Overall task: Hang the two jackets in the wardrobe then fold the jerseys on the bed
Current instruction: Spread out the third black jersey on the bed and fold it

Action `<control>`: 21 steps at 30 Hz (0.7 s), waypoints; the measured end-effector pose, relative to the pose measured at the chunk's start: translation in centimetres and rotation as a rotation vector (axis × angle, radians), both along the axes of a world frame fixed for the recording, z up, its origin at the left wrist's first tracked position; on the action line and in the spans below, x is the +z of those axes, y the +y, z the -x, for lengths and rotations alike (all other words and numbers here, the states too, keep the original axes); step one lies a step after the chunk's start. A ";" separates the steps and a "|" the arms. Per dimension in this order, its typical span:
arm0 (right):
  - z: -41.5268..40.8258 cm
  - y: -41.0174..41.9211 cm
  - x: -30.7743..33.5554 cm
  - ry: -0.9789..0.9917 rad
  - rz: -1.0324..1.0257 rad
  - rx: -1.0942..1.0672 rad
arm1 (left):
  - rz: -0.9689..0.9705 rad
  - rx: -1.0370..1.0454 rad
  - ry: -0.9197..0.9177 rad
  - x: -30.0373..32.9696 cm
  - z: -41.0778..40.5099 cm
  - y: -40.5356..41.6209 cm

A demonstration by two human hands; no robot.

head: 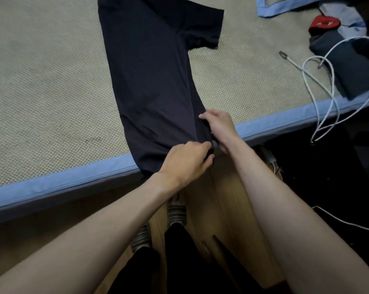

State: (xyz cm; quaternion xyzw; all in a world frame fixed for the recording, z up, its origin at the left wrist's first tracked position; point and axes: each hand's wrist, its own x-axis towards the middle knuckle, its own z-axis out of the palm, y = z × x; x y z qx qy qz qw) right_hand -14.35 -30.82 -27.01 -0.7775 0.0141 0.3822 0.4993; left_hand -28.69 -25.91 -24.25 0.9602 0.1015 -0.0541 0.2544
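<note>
Bed [52,98] fills the left and middle, covered by a beige woven mat with a light blue border running along the near edge. Dark navy jersey [149,77] lies flat on the mat, long and narrow, one side looks folded in, one short sleeve sticking out to the right near the top; its bottom hem hangs just over the bed's near edge. Left hand [188,160] is at that hem, fingers curled and pinching the dark fabric at the edge of the bed. Right hand [219,126] is just beside it, slightly further up the jersey's right edge, fingers bent onto the fabric and gripping it, thumb side toward the jersey. The two hands sit close together, nearly touching. Below them, bare forearms come up from the bottom of the frame, with wooden floor [228,198] and striped slippers [176,213] under dark trousers between them. Right of the jersey, a white cable [328,81] loops across the mat and drops over the bed edge, metal plug end lying on the mat. Far right corner: a heap of dark grey and blue clothes [349,66] with a red item [324,23] on top; cannot tell what the pieces are. Top right, a blue-edged pillow or mat corner [272,9].
</note>
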 end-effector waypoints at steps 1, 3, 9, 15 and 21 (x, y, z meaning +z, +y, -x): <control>-0.2 -0.5 -0.3 -0.051 0.077 0.071 | -0.024 -0.041 0.072 -0.4 -0.4 -0.4; -0.4 -1.7 -1.3 -0.069 0.231 0.202 | -0.020 -0.152 0.302 -1.3 -1.0 -1.0; 0.0 -4.6 -4.6 -0.158 0.496 0.451 | 0.084 -0.225 0.742 -3.0 -0.4 -0.1; -1.4 -5.6 -3.9 -0.183 0.594 0.654 | -0.053 0.028 0.887 -3.1 1.1 7.9; -1.5 -5.1 -2.8 -0.425 0.778 0.810 | 0.377 0.450 0.881 -4.2 7.2 11.6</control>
